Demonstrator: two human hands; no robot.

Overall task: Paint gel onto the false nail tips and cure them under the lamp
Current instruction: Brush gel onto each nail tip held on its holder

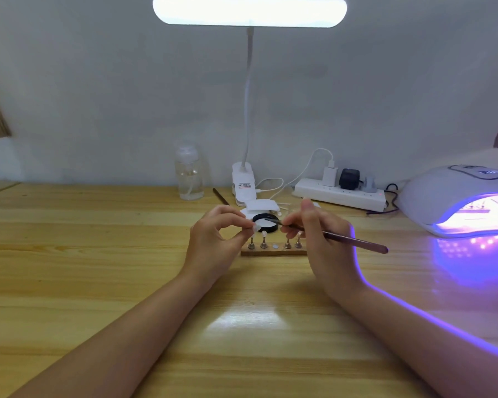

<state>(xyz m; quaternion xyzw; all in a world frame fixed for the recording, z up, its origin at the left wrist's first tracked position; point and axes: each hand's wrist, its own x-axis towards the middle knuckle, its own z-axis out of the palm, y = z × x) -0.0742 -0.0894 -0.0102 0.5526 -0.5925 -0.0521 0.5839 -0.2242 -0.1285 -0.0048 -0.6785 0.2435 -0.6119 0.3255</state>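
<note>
A wooden holder bar (273, 252) lies mid-table with several small metal stands (264, 243) on it, some topped by pale nail tips. My left hand (213, 239) pinches one stand with a clear nail tip (254, 226) between thumb and forefinger, lifted above the bar. My right hand (319, 234) grips a thin brown brush (354, 240); its dark bristle end points left over the open black-rimmed gel pot (266, 224), close to the held tip. The curing lamp (449, 196) glows violet at the right, its mouth facing the table.
A white clip desk lamp (243, 185) stands behind the pot, its bright bar overhead. A clear bottle (189, 175) is left of it. A white power strip (339, 193) with plugs and cables lies at the back right. A second brush (220, 196) lies near the lamp base.
</note>
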